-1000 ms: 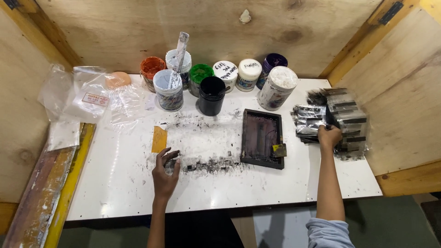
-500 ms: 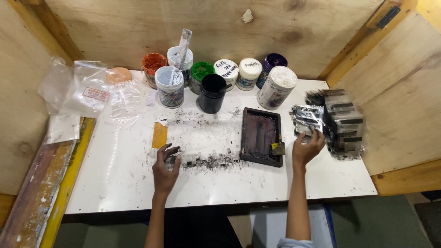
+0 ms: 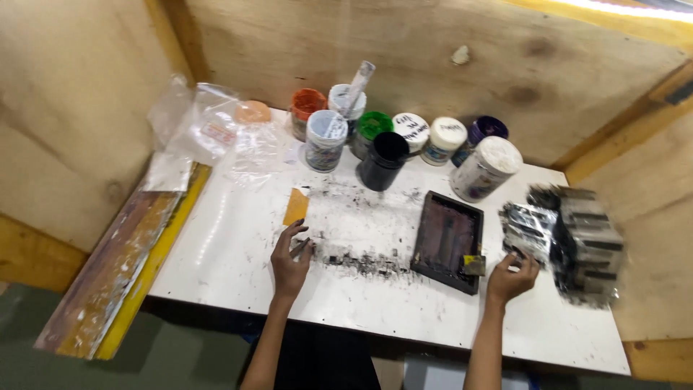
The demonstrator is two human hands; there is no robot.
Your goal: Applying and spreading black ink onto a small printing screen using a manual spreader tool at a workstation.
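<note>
Your left hand rests on the white table, fingers loosely curled around a thin dark tool that lies between thumb and fingers, its tip toward the black ink smears. Just above that hand sits a small orange card, flat on the table. Your right hand is at the near right corner of the dark rectangular tray, fingers bent and spread a little; you cannot tell whether it pinches anything, though its fingertips lie against the edge of the silvery foil packets. A small yellowish block sits on the tray's corner just beside that hand. The stack of packets stands right of the tray, blurred. Along the back of the table stands a cluster of paint jars, among them an open black one, a green one and an orange one. Clear plastic bags lie at the far left corner.
</note>
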